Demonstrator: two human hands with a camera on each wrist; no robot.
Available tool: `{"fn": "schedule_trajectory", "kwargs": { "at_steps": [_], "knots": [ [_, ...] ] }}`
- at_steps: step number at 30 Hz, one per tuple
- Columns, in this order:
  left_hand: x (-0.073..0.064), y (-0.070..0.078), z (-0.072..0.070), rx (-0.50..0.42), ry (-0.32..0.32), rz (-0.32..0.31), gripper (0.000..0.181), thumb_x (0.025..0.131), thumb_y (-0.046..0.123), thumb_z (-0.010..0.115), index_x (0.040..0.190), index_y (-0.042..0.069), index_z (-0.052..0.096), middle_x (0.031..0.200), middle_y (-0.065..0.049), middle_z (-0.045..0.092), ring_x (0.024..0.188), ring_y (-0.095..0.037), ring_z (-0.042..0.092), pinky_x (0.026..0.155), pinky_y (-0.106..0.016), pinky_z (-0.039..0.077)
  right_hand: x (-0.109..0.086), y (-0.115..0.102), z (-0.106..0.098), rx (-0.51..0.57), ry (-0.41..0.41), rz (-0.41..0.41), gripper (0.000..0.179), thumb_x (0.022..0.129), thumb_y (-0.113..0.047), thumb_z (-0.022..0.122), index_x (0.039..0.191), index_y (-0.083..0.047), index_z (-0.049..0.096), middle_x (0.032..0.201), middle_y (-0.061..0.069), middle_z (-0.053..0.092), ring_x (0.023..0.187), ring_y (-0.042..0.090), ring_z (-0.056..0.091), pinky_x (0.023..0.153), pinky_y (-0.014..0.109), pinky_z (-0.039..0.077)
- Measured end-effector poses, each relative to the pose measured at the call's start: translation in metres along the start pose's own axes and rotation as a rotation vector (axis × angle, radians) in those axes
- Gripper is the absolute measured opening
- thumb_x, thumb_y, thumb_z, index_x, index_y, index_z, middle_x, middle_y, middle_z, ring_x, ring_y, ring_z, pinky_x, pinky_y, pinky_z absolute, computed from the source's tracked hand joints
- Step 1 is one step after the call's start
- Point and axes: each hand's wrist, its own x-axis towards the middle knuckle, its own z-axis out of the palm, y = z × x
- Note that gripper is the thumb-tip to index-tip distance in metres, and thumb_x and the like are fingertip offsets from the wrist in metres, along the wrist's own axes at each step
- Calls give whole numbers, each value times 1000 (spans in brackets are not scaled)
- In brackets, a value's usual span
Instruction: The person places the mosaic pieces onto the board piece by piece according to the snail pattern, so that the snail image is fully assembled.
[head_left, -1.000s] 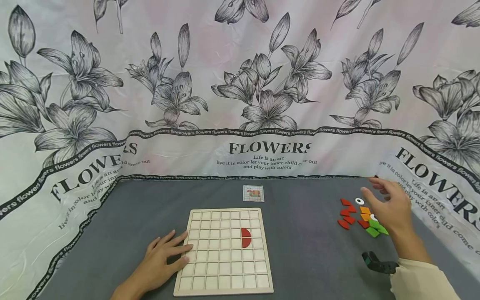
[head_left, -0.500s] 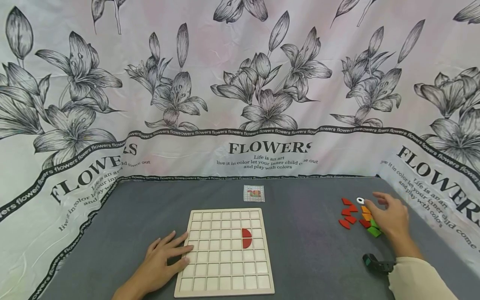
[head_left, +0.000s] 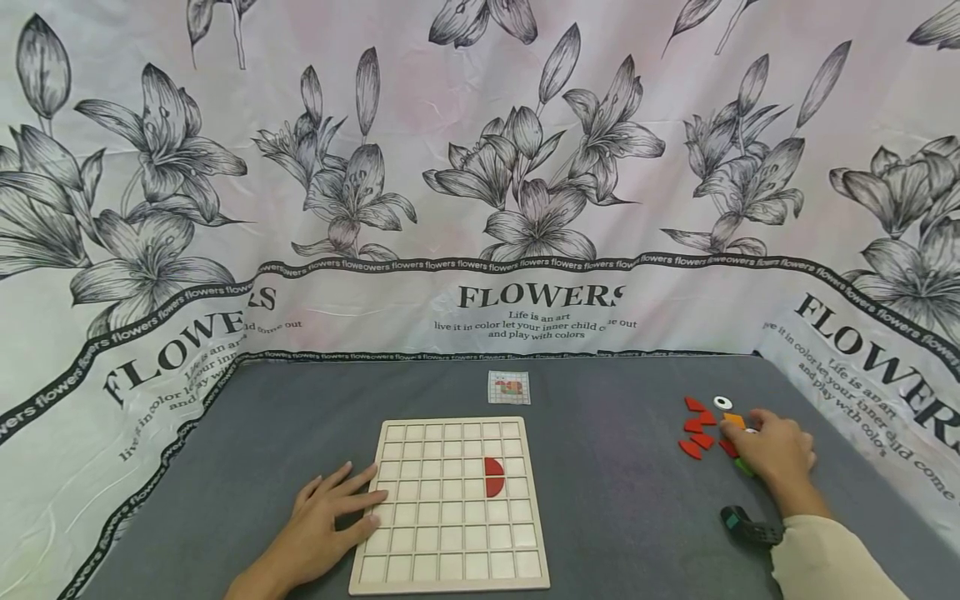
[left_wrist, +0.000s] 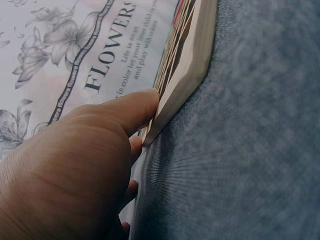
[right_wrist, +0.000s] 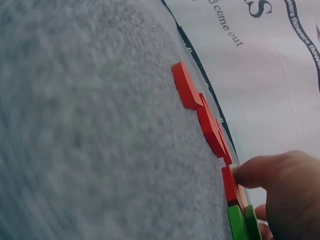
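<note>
The pale wooden grid board [head_left: 450,587] lies on the grey table, with two red quarter-round pieces [head_left: 493,477] set side by side in its cells as a half disc. My left hand [head_left: 318,517] rests spread at the board's left edge, fingertips over the rim; the left wrist view shows its thumb [left_wrist: 142,107] against the board's side. Over the loose pieces at the right is my right hand [head_left: 776,454], its thumb and index finger apart among them. Close by lie red pieces [right_wrist: 187,87], an orange piece [head_left: 733,420] and green pieces [right_wrist: 239,222], partly covered by the hand.
A small picture card [head_left: 509,387] with a coloured figure on a grid lies behind the board. A white ring-like piece with a dark centre [head_left: 722,402] sits at the pile's back. A dark wrist device [head_left: 750,527] is near the right sleeve. Flower-printed cloth [head_left: 540,308] encloses the table.
My right hand has come down and slightly toward me onto the loose pieces, covering most of the green ones. My left hand and the board have stayed put.
</note>
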Motion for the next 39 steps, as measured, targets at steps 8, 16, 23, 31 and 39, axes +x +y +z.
{"fn": "schedule_trajectory", "kwargs": {
  "at_steps": [8, 16, 23, 31, 39],
  "knots": [
    [0, -1, 0, -9, 2, 5, 40, 93, 46, 61, 124, 22, 69, 147, -3, 43, 138, -41, 25, 102, -68, 6, 0, -5, -1, -26, -46, 91, 71, 90, -55, 56, 121, 9, 55, 114, 37, 41, 101, 57, 32, 72, 65, 27],
    [1, -2, 0, -11, 0, 13, 41, 93, 47, 61, 124, 22, 69, 147, -4, 43, 138, -42, 25, 101, -69, 7, 3, -8, 5, 16, 9, 99, 53, 92, -42, 59, 113, 6, 62, 112, 35, 47, 102, 57, 32, 74, 66, 23],
    [0, -1, 0, -20, -6, 19, 41, 93, 47, 60, 124, 22, 69, 147, -5, 42, 137, -43, 25, 100, -70, 6, -1, -9, 8, 111, 167, 34, 41, 88, -25, 60, 114, 6, 64, 109, 30, 60, 105, 53, 39, 78, 66, 25],
    [0, -3, 1, -25, -12, 11, 41, 93, 48, 60, 124, 23, 69, 147, -5, 43, 138, -43, 25, 100, -70, 6, -6, -22, -10, 141, 231, -207, 38, 91, -21, 60, 116, 7, 65, 109, 28, 62, 99, 43, 46, 81, 60, 31],
    [0, -3, 0, -26, -5, 18, 41, 93, 48, 60, 124, 22, 69, 147, -5, 43, 137, -43, 25, 100, -69, 6, -22, -46, -26, 176, 252, -311, 34, 92, -19, 63, 117, 5, 66, 112, 25, 60, 103, 40, 46, 82, 60, 31]
  ]
}}
